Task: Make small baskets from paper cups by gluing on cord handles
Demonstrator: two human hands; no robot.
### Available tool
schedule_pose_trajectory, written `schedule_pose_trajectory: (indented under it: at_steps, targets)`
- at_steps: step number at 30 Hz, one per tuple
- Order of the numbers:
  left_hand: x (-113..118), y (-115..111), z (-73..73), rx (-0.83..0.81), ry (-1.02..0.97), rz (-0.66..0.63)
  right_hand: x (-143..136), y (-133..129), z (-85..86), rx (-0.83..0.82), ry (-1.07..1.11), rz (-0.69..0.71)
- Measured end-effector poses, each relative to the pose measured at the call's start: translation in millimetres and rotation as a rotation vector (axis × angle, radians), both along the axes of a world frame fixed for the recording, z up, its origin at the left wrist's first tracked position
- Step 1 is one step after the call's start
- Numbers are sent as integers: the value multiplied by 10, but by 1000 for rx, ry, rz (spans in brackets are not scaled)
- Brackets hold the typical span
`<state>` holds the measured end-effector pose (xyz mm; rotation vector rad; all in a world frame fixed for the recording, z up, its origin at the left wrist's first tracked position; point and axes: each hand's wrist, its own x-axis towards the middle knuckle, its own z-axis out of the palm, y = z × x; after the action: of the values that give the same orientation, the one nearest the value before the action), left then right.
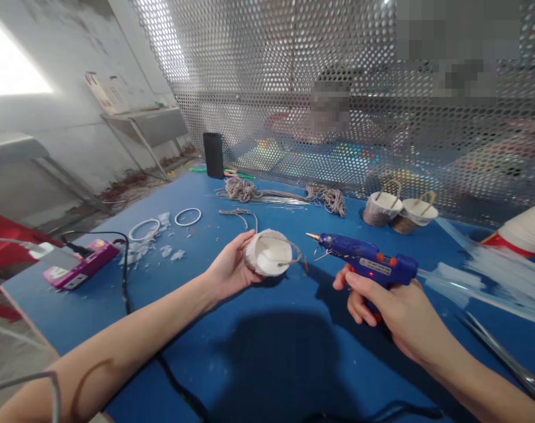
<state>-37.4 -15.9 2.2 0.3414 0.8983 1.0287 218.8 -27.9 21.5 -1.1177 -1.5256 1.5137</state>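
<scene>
In the middle of the head view, my left hand [232, 267] is wrapped round a small white cup [269, 252] with a grey covering and a cord handle. The cup's opening faces me, and a loose grey cord [238, 212] trails behind it. My right hand [382, 299] grips a blue glue gun [366, 255] by its handle. Its metal tip points left toward the cup but stays apart from it. A small red light shows on the gun's side, and a clear glue stick [443, 281] comes out of its back.
Two covered cups with handles [382, 209] stand at the back right. Grey cord bundles [241, 189] and a phone [213, 155] are behind. White rings [188, 217] and scraps lie left, near a purple power strip [82, 264]. Scissors [505, 355] and a paper-cup stack [527, 230] are right.
</scene>
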Motion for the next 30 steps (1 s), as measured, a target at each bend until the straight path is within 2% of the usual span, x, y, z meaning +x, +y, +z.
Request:
schedule_pose_trajectory:
  at_steps: [5,8,20,26,30]
  targets:
    - [-65,0,-66,62,-121,-157,-19,2,-14,-8,15,-38]
    - [-64,-8,-91,50,-155,-195,-40,-16,18,-1,1,-69]
    - [35,-95,-83,-29,-112,-120,-45,-96,140,92,-313,-125]
    - [44,-71,-154,-129,-73,-170,-25,-2,39,146,-306,-142]
    - [59,-97,-117,-48,-133,-192,-34,54,-52,128,-270,-126]
